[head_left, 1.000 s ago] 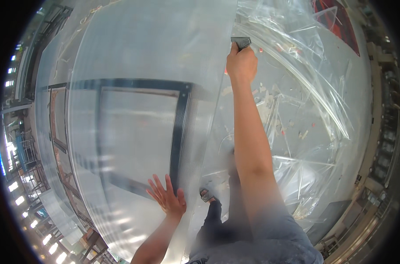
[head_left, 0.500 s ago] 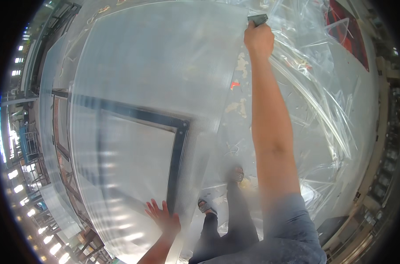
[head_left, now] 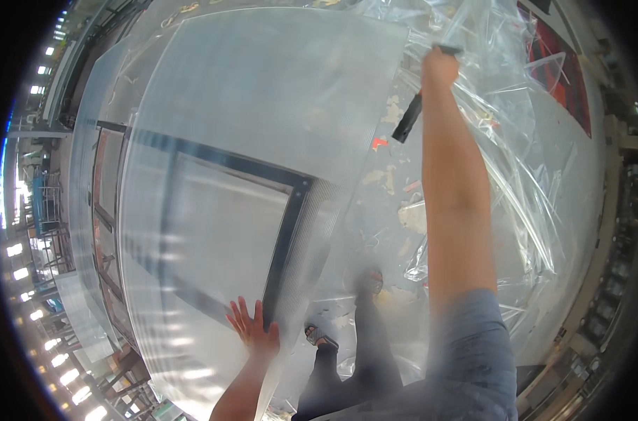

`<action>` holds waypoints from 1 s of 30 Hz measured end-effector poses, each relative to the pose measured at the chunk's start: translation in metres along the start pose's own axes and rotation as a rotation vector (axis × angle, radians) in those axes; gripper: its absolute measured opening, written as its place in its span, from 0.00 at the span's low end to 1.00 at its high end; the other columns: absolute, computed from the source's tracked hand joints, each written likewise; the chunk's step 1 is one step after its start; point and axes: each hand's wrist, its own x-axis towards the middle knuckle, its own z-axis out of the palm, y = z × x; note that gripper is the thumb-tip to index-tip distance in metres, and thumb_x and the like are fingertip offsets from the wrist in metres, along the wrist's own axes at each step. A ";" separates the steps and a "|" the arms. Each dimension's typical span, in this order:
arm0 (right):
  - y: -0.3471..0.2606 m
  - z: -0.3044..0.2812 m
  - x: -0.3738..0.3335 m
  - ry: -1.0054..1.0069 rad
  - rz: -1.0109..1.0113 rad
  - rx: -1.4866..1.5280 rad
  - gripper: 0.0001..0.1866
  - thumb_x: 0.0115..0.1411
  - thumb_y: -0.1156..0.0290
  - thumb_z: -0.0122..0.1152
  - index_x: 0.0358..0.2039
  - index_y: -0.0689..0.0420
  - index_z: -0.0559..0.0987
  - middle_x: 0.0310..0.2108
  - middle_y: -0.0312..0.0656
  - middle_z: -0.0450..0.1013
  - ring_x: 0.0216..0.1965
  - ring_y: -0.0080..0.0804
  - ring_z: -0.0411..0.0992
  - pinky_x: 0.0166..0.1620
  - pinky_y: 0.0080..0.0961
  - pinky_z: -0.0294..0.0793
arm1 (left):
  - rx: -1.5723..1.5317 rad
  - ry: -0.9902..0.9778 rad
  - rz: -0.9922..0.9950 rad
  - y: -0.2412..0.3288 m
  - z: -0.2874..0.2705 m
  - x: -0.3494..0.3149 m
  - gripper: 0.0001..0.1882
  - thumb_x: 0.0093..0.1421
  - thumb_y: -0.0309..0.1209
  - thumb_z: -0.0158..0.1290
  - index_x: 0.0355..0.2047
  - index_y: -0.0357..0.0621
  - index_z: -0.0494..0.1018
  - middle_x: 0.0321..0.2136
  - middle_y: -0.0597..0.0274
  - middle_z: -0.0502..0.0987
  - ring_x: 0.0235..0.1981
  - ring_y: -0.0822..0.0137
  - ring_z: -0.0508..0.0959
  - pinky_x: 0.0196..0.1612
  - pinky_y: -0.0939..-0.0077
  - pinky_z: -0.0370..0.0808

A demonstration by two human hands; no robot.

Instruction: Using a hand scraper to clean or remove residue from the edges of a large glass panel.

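A large translucent ribbed plastic sheet [head_left: 263,91] lies before me. Through it shows a dark metal frame [head_left: 238,167] with a corner near the sheet's right edge. My left hand [head_left: 256,333] rests on the sheet's near part, fingers spread, close to the frame's near end. Stretched far forward, my right hand [head_left: 440,69] is closed round a dark hand tool with a black handle [head_left: 407,118]. The handle sticks out below the fist and a dark flat end shows above it. My right hand is beyond the sheet's right edge; its grip hides the tool's middle.
Crumpled clear plastic film [head_left: 501,140] covers much of the floor at right. A red panel [head_left: 561,81] lies at far right. A small orange scrap [head_left: 380,143] and peeled patches mark the floor. My feet [head_left: 322,335] stand close to the sheet.
My right hand has moved right, away from the sheet's far right corner, and turned, so the black handle now shows. My left hand stays spread on the sheet. The whole view has shifted slightly.
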 end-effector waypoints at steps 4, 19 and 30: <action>0.115 -0.038 -0.048 -0.025 -0.185 -0.188 0.30 0.64 0.47 0.51 0.33 0.68 0.81 0.30 0.59 0.79 0.33 0.60 0.78 0.41 0.49 0.76 | -0.018 0.017 -0.048 0.000 -0.004 -0.004 0.33 0.67 0.50 0.42 0.68 0.49 0.58 0.70 0.39 0.47 0.71 0.34 0.43 0.67 0.30 0.38; 0.543 -0.572 -0.551 -1.119 0.303 -1.260 0.27 0.59 0.48 0.55 0.43 0.59 0.82 0.45 0.56 0.77 0.49 0.53 0.76 0.56 0.44 0.72 | -0.088 0.060 -0.089 0.008 -0.018 -0.005 0.35 0.62 0.47 0.52 0.69 0.62 0.58 0.72 0.54 0.45 0.73 0.46 0.41 0.69 0.34 0.37; 0.311 -0.522 -0.461 -0.485 -0.014 -0.654 0.22 0.51 0.53 0.64 0.28 0.64 0.82 0.30 0.59 0.79 0.37 0.56 0.78 0.39 0.47 0.76 | -0.642 0.133 -0.053 0.030 -0.024 -0.088 0.15 0.60 0.40 0.58 0.43 0.46 0.79 0.44 0.53 0.80 0.46 0.56 0.79 0.50 0.64 0.75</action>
